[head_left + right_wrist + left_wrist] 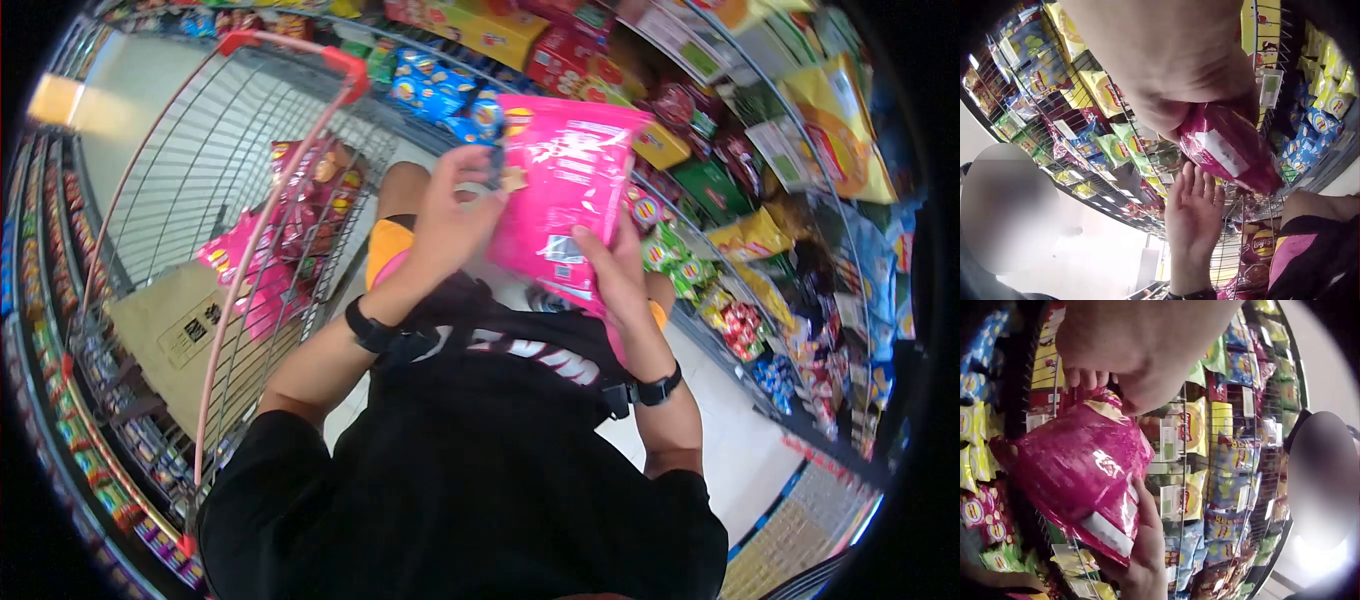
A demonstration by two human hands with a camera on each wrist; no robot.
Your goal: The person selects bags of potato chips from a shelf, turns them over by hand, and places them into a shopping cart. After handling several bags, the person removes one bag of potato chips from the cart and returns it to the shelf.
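Both hands hold the pink snack bag in front of the snack shelves: right hand grasps its lower edge, left hand steadies its side. Keep the grip light to avoid crushing the contents; the cart stands to the left

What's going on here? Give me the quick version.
A person stands in a snack aisle holding a pink bag of chips up in front of the shelves. The right hand grips the bag's lower edge, and the left hand touches its side with the fingers open. A shopping cart beside them already has red and pink packets in it.
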